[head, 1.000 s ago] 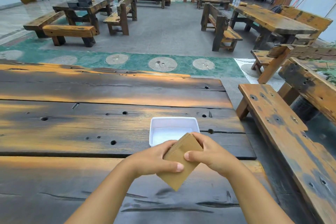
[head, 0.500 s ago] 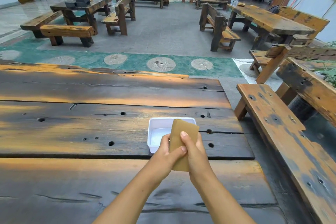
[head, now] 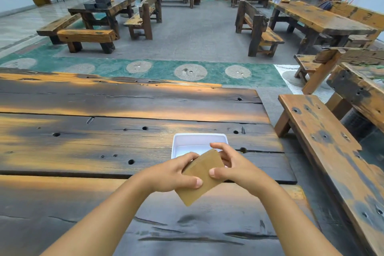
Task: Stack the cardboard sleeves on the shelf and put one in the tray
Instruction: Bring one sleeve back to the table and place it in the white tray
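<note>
A dark, weathered plank table fills the foreground. Just right of it stands a wooden bench; beyond it, a green floor strip with round stone discs.

Brown cardboard sleeves, white tray, black-orange streaked table.

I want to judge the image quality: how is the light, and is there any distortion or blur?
Head view: daylight lays warm orange patches on the dark wooden table; the white tray is bright but not washed out; wide-angle bending curves the bench at the edge; both hands and the cardboard sleeve look sharp.
</note>
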A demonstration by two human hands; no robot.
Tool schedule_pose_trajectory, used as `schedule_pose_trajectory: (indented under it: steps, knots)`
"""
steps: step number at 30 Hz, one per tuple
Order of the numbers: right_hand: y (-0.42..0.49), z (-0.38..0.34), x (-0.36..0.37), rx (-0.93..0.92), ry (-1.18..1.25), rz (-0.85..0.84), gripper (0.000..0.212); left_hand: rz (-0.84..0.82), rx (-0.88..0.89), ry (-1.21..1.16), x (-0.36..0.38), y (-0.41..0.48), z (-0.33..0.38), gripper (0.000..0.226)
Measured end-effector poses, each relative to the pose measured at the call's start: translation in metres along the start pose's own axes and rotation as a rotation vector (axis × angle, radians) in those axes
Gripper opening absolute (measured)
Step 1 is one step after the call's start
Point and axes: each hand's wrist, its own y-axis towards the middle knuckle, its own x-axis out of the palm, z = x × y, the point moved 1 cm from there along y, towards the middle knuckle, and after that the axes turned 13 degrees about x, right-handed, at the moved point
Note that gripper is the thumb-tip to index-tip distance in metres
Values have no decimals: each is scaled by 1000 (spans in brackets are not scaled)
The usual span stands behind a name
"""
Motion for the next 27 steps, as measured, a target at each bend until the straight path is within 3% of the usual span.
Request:
schedule_pose_trajectory:
  steps: [3, 6, 17, 21, 23, 27]
  knots:
    - [8, 6, -3, 12, -52, -22, 51, -101, -54, 125, -9, 13, 2, 61]
    - [22, 23, 7, 19, 86, 36, 42, -13, -102, 114, -13, 22, -7, 65]
    - [91, 33, 20, 101, 369, 314, 41, 776, -202, -647, 5, 66, -72, 113]
    - [119, 43, 16, 151, 387, 405, 40, 879, -234, -884, 18, 96, -92, 97]
    - [135, 49, 11, 176, 382, 431, 36, 914, -264, -1027, 19, 113, -104, 74]
    - [161, 57, -3, 218, 364, 408, 25, 860, -292, -968, 7, 138, -121, 21]
